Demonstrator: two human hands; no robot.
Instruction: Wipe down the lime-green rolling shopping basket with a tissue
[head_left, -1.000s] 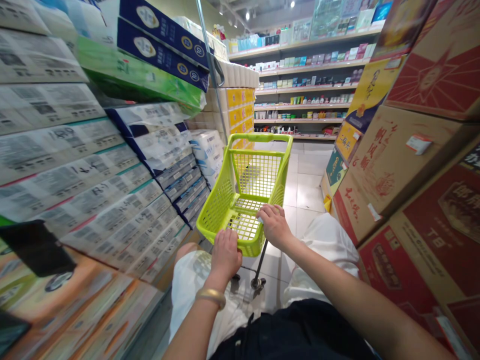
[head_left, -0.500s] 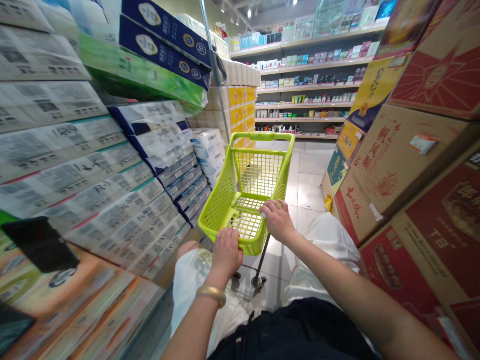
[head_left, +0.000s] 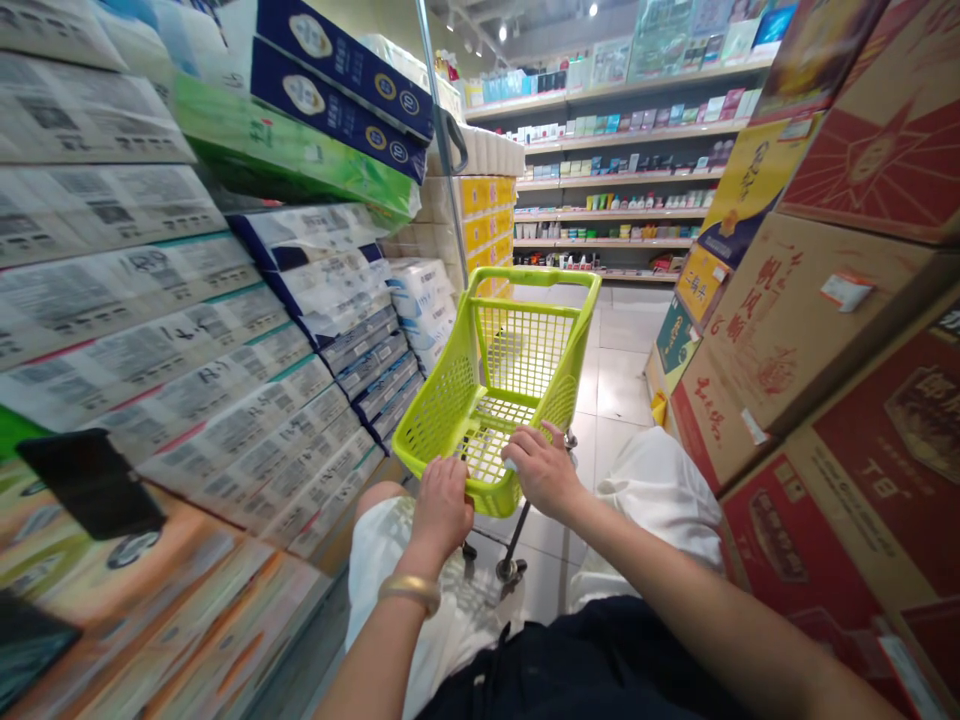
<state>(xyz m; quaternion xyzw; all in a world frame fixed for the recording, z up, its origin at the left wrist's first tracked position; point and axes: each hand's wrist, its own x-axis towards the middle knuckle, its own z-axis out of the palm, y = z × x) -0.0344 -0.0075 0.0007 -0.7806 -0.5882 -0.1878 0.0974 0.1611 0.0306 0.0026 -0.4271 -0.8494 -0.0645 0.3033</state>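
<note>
A lime-green plastic shopping cart (head_left: 427, 425) with a grid-patterned basket stands in front of my knees, nothing lying in it. My left hand (head_left: 442, 505) is closed over the near rim, fingers curled inward. On the rim's near right corner, my right hand (head_left: 544, 470) is closed too, with a small white bit showing under its fingers. The cart's far handle bar (head_left: 536, 278) points away from me. Below the basket, a dark leg ends in a caster wheel (head_left: 511, 570) on the tiles.
Stacked tissue packs (head_left: 225, 330) rise close on the left, with a black phone-like object (head_left: 90, 485) on lower packs. Cardboard cartons (head_left: 780, 320) line the right. Shelves of small goods (head_left: 615, 215) span the back beyond the tiled floor (head_left: 619, 390). A glass edge (head_left: 442, 130) stands left of centre.
The cart's near end has swung slightly left and its far handle slightly right. Both my hands have shifted a little left with the rim, keeping their hold.
</note>
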